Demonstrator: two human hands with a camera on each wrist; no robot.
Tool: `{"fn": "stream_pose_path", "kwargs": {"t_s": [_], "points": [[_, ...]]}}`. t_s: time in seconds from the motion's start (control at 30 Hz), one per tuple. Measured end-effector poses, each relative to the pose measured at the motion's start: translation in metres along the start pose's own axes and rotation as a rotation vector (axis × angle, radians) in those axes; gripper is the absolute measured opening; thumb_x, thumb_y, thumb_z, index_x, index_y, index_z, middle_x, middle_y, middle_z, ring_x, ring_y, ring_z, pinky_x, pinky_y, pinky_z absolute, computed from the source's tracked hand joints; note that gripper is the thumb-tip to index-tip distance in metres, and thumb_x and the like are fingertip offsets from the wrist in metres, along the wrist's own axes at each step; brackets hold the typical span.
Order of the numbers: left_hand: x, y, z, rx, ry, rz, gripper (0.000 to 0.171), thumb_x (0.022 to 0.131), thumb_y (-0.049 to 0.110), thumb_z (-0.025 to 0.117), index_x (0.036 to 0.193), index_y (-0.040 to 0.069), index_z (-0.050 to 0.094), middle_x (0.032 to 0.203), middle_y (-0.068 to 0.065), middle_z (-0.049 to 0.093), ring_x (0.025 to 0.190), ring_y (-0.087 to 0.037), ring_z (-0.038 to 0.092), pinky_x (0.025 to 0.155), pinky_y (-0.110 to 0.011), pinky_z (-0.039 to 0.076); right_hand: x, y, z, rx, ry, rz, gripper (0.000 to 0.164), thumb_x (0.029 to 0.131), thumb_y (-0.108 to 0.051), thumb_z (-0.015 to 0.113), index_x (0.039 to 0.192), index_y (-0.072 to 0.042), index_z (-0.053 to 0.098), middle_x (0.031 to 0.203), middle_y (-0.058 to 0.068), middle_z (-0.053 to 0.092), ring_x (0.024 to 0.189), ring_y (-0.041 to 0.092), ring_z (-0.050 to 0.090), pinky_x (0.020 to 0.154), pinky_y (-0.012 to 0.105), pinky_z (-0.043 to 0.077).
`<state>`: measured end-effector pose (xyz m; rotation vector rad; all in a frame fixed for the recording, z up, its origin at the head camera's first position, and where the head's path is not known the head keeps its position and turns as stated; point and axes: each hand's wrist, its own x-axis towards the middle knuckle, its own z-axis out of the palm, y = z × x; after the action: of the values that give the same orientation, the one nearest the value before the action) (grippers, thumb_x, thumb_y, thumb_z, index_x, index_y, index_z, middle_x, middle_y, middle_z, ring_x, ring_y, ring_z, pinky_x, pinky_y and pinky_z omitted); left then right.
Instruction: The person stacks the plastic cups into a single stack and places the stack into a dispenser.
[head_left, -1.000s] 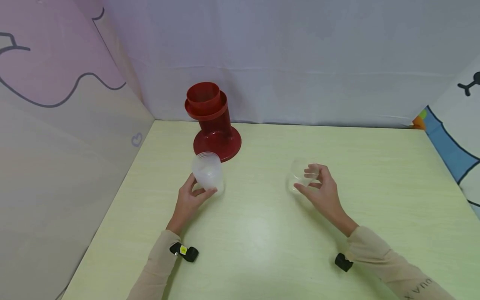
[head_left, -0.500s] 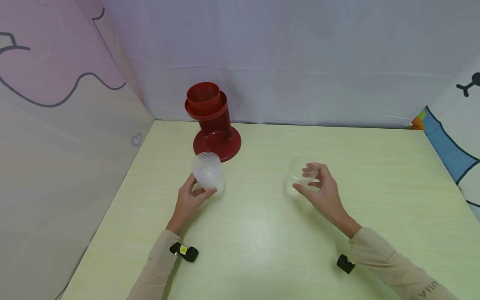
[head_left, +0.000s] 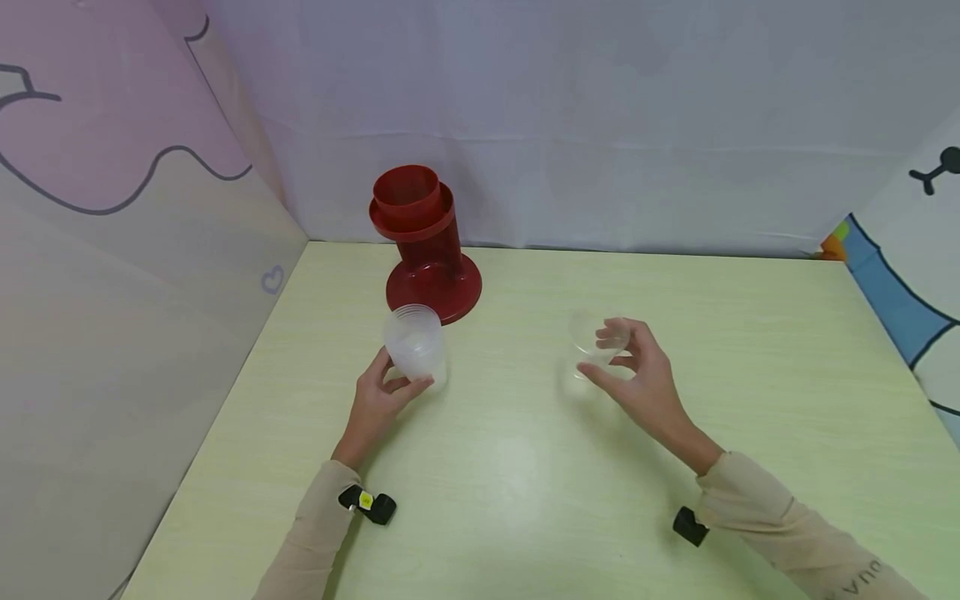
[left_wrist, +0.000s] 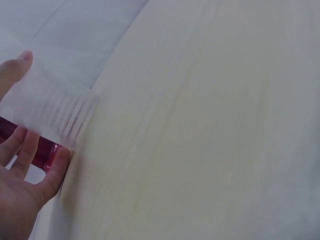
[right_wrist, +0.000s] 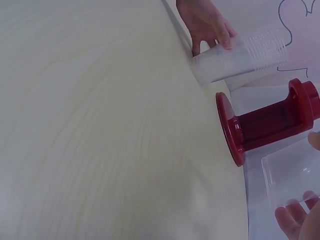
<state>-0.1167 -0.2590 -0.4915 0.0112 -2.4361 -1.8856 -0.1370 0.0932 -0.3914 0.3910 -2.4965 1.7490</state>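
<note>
A stack of clear plastic cups (head_left: 415,342) stands in front of the red holder, and my left hand (head_left: 381,404) grips it low down, thumb on one side and fingers on the other. The stacked rims show as close ridges on the cups (right_wrist: 245,52) in the right wrist view. Farther right, my right hand (head_left: 641,379) holds a single clear plastic cup (head_left: 588,337) between thumb and fingers, rim upward. In the right wrist view this cup (right_wrist: 287,172) appears raised off the table, at the right edge, partly hidden by the fingers (right_wrist: 290,220).
A red cup holder (head_left: 431,242) with a round base and an open tube top stands at the back left of the pale wooden table (head_left: 517,467). Cloth walls (head_left: 562,125) enclose the back and sides. A black camera is strapped to each wrist.
My right hand has shifted slightly left and upward in the head view, carrying the single cup with it. The left hand and the stack stay where they were.
</note>
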Motion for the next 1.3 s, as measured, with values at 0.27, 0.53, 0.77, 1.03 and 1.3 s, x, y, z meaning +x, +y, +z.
{"fn": "stream_pose_path", "kwargs": {"t_s": [0.27, 0.53, 0.77, 1.03, 1.3], "points": [[-0.003, 0.013, 0.0, -0.013, -0.018, -0.02, 0.073, 0.08, 0.024, 0.077, 0.142, 0.024, 0.038, 0.135, -0.003, 0.046, 0.109, -0.029, 0.055, 0.087, -0.028, 0.051, 0.005, -0.014, 0.004, 0.026, -0.02, -0.034, 0.057, 0.076, 0.005, 0.074, 0.125, 0.003, 0.045, 0.116, 0.017, 0.057, 0.106, 0.035, 0.054, 0.082, 0.025, 0.049], [-0.007, 0.032, 0.0, 0.012, -0.019, -0.025, 0.07, 0.082, 0.02, 0.075, 0.142, 0.019, 0.039, 0.134, -0.004, 0.047, 0.111, -0.028, 0.053, 0.087, -0.027, 0.051, 0.013, -0.009, 0.011, 0.037, -0.028, -0.083, 0.058, 0.074, 0.005, 0.076, 0.125, 0.0, 0.047, 0.115, 0.013, 0.059, 0.105, 0.031, 0.055, 0.081, 0.025, 0.049], [-0.007, 0.032, 0.0, -0.004, -0.021, -0.011, 0.069, 0.082, 0.02, 0.075, 0.141, 0.018, 0.04, 0.133, -0.005, 0.048, 0.113, -0.027, 0.052, 0.087, -0.028, 0.051, 0.018, 0.0, 0.02, 0.079, -0.038, -0.108, 0.057, 0.076, -0.002, 0.078, 0.125, -0.007, 0.049, 0.115, 0.004, 0.06, 0.104, 0.023, 0.056, 0.081, 0.024, 0.049], [-0.008, 0.03, 0.0, 0.001, -0.02, -0.008, 0.071, 0.082, 0.019, 0.076, 0.142, 0.017, 0.039, 0.133, -0.005, 0.047, 0.112, -0.026, 0.053, 0.086, -0.027, 0.051, 0.022, -0.011, 0.029, 0.089, -0.054, -0.139, 0.057, 0.076, -0.004, 0.079, 0.125, -0.008, 0.05, 0.112, 0.004, 0.059, 0.101, 0.024, 0.056, 0.081, 0.035, 0.05], [-0.005, 0.021, 0.0, 0.005, -0.022, -0.001, 0.071, 0.082, 0.024, 0.076, 0.142, 0.021, 0.039, 0.134, -0.005, 0.047, 0.114, -0.026, 0.051, 0.086, -0.027, 0.051, 0.02, -0.043, 0.034, 0.086, -0.065, -0.162, 0.055, 0.076, 0.004, 0.075, 0.123, 0.004, 0.048, 0.11, 0.017, 0.059, 0.099, 0.036, 0.055, 0.08, 0.049, 0.049]]}}
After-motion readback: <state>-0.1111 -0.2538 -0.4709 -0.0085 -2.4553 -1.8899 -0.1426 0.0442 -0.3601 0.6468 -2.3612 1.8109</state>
